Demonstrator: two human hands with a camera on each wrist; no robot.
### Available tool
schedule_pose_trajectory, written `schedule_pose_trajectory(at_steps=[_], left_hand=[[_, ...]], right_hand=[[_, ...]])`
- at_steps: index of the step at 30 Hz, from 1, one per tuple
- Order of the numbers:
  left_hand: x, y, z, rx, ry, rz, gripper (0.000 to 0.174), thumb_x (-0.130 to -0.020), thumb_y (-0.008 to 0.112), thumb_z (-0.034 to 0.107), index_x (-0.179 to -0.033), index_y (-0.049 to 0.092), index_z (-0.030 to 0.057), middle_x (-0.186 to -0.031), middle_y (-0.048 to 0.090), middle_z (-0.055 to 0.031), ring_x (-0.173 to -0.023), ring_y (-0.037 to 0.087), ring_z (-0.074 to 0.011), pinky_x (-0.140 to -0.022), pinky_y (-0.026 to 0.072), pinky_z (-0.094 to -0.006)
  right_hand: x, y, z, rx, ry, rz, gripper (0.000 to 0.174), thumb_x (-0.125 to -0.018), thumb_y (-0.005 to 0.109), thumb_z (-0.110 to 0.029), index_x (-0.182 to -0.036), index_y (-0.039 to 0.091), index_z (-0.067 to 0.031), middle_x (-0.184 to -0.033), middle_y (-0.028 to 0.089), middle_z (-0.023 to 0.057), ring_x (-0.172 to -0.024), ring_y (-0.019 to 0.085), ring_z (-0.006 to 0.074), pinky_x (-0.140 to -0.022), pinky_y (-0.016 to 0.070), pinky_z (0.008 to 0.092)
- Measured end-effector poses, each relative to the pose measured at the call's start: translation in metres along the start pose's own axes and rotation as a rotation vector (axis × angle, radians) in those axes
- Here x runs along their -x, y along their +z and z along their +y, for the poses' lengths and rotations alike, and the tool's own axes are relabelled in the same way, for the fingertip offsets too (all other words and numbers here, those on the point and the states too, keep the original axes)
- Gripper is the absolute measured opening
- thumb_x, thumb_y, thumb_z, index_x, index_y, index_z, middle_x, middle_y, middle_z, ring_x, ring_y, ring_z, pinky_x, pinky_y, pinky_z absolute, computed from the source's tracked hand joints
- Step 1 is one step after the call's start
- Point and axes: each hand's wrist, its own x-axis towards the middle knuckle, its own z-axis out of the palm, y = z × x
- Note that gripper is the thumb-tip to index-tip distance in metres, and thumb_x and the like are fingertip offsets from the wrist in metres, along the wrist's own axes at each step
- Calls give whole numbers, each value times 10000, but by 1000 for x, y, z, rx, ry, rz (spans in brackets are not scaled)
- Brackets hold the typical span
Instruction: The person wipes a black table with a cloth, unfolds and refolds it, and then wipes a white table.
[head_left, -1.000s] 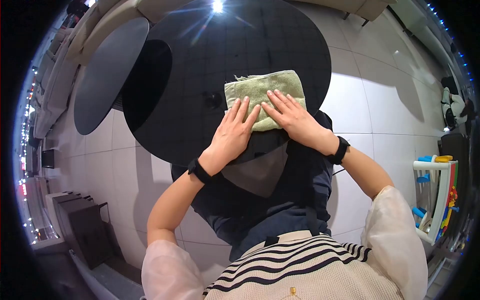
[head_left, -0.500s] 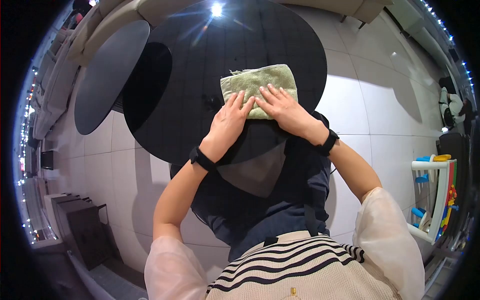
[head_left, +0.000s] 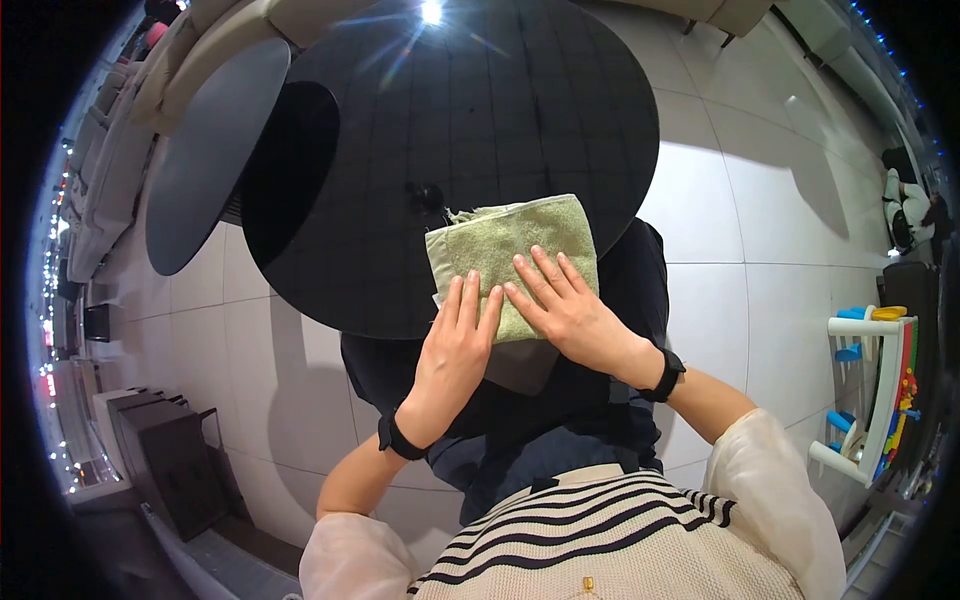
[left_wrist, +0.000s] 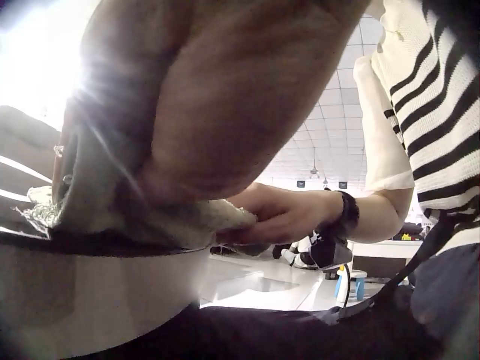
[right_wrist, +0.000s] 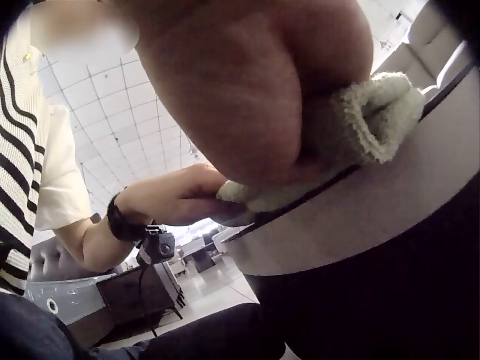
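Observation:
A folded pale green towel point(head_left: 520, 235) with a frayed corner lies at the near edge of a round black table point(head_left: 500, 110), its near part reaching over that edge in the head view. My left hand point(head_left: 457, 350) rests on its near left part, fingers straight and pointing away from me. On the near right part my right hand point(head_left: 582, 318) presses with its fingers stretched out and spread a little. The fingertips of both hands lie close together near the middle. In the right wrist view the towel point(right_wrist: 386, 112) shows a rolled, open fold beside the palm.
A grey oval tabletop point(head_left: 210, 160) stands at the left, beside the black table. Further left is a dark cabinet point(head_left: 165, 455). A white rack with coloured toy parts point(head_left: 885, 390) stands on the tiled floor at the right. A beige sofa point(head_left: 210, 55) lies beyond.
Both hands and the towel first moved slightly away and left, then came back toward me to the table's near edge. The hands have stayed on the towel throughout.

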Motion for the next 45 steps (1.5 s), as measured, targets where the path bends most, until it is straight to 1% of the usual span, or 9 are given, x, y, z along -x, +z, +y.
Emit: schedule_pose_trajectory(at_steps=[6, 10, 13, 17, 21, 25, 32, 33, 45], left_hand=[[1, 4, -2, 52, -21, -11, 600, -820, 580, -7, -1413, 492, 23, -1467, 427, -276, -1373, 430, -408, -1108, 411, -433], [0, 12, -7, 77, -19, -28, 666, -816, 569, -5, -1466, 432, 46, -1529, 343, -275, -1431, 339, -420, -1138, 339, -512], [1, 21, -11, 115, -27, -11, 722, -812, 562, -2, -1507, 380, 69, -1560, 297, -266, -1460, 286, -421, -1159, 284, -547], [4, 30, -8, 155, -54, 54, 775, -759, 572, -57, -1502, 394, 72, -1559, 314, -248, -1456, 301, -407, -1162, 279, -561], [7, 37, -8, 288, -64, 214, 662, -772, 556, -65, -1422, 507, 52, -1512, 404, -240, -1428, 359, -402, -1160, 278, -568], [6, 38, -8, 321, -72, 253, 613, -772, 551, -67, -1377, 552, 39, -1492, 440, -224, -1417, 388, -384, -1153, 295, -567], [4, 40, -10, 324, -87, 212, 642, -714, 571, -58, -1349, 580, 29, -1500, 438, -224, -1427, 382, -380, -1152, 297, -574], [4, 38, -10, 303, -92, 185, 583, -786, 531, -11, -1365, 567, 43, -1489, 452, -218, -1422, 397, -362, -1148, 306, -570], [1, 36, -8, 398, -173, 52, 667, -770, 550, -29, -1430, 509, 61, -1544, 390, -204, -1458, 339, -351, -1174, 246, -570]], right_hand=[[-2, 3, -2, -9, 19, -3, 508, -912, 540, -127, -1410, 497, -34, -1520, 394, 248, -1439, 335, 430, -1164, 283, 562], [-6, -1, 5, -40, 15, -26, 534, -893, 546, -101, -1420, 486, -41, -1536, 375, 233, -1452, 309, 427, -1170, 263, 566], [-10, 2, 9, -123, 48, -36, 601, -829, 576, -10, -1422, 487, -54, -1549, 364, 213, -1473, 269, 412, -1182, 231, 572], [-12, 6, 14, -183, 39, 4, 660, -763, 612, 46, -1404, 517, -82, -1551, 369, 199, -1478, 264, 402, -1190, 215, 575], [-14, 5, 15, -189, 31, 47, 655, -729, 646, 15, -1369, 560, -95, -1536, 395, 193, -1471, 283, 397, -1187, 224, 574], [-15, 7, 14, -151, 25, 79, 656, -720, 664, -33, -1365, 570, -98, -1523, 412, 200, -1458, 310, 407, -1178, 235, 582], [-19, 10, 14, -165, 55, 54, 666, -726, 652, -65, -1382, 569, -137, -1540, 389, 211, -1462, 297, 426, -1171, 224, 594], [-20, 11, 12, -175, 64, 57, 666, -726, 650, -66, -1384, 568, -138, -1542, 386, 210, -1464, 294, 425, -1173, 219, 594], [-28, -3, 14, -284, 153, -87, 670, -755, 619, -49, -1415, 519, -103, -1591, 325, 172, -1491, 253, 392, -1182, 212, 570]])
